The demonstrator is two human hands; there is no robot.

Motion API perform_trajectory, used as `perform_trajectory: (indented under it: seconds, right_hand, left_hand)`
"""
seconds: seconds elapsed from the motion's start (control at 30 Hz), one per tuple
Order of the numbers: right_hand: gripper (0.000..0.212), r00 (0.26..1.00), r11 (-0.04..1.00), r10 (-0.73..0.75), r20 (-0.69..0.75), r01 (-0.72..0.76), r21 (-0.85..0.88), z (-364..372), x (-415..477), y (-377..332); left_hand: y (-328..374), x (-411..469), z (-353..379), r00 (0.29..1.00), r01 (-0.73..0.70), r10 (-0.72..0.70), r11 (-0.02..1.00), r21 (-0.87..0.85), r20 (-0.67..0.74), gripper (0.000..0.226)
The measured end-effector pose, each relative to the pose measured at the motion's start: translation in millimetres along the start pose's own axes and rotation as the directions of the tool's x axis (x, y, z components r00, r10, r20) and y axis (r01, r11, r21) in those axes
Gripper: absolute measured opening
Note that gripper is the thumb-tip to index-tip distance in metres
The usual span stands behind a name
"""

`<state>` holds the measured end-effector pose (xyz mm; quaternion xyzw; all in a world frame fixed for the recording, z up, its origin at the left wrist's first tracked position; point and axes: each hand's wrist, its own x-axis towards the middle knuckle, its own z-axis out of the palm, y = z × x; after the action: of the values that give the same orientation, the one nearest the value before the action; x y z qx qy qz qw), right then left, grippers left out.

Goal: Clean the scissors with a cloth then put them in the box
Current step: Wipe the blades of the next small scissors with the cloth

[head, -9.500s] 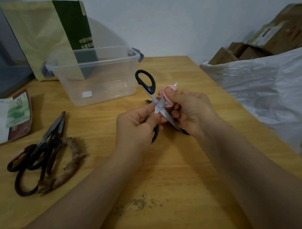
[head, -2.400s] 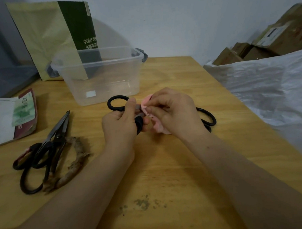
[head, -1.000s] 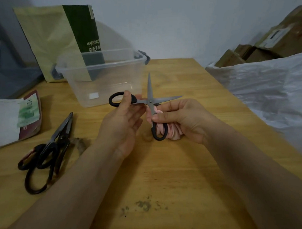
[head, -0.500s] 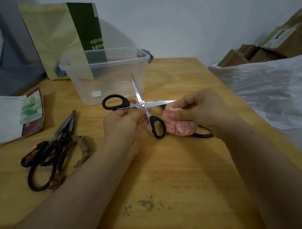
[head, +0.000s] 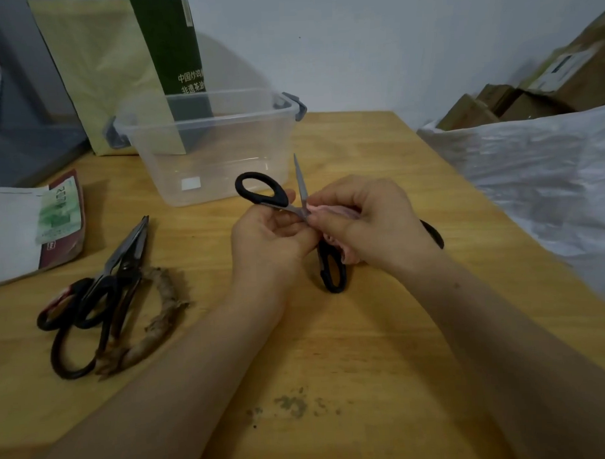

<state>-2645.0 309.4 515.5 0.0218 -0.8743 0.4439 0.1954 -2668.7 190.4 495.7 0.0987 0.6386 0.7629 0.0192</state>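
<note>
Okay, table (head: 366,330) under the box: smooth yellowish wood, flat. Box (head: 223,163): clear plastic, rectangular, open top, nothing visible inside. A pile of dark scissors (head: 101,288) lies front-left of the box, well apart from it.

In front of the box the left hand (head: 267,237) pinches the scissors (head: 262,193) just below the upper loop. Beside it the right hand (head: 373,223) has its fingers curled round the cloth (head: 331,211), pressing it on a blade near the pivot.

The scissors are held just in front of the box, spread wide. One blade points up toward the box's front wall and the other loop hangs low near the table. They likely handle light and stiff, with slick, sharp steel blades. Best hold is the black oval plastic loops, not the blades.

Cloth: pink, soft, crumpled, mostly hidden in the right hand.
</note>
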Motion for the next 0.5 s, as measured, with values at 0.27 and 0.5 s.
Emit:
perform_trajectory:
  seconds: [0.27,0.5]
  right_hand:
    - [0.016,0.986,0.885,-0.13,0.108,0.165,-0.435,1.9,3.3,-4.1]
    - [0.019,1.0,0.955,-0.002,-0.017,-0.003,-0.297,-8.1,-1.9,-2.3]
  left_hand:
    - [2.7,-0.5,-0.6,1.0,0.002,-0.001,1.0,0.02,-0.024,0.036]
    - [-1.9,5.8,-4.1,0.997,-0.018,0.023,0.997,0.078,-0.068,0.031]
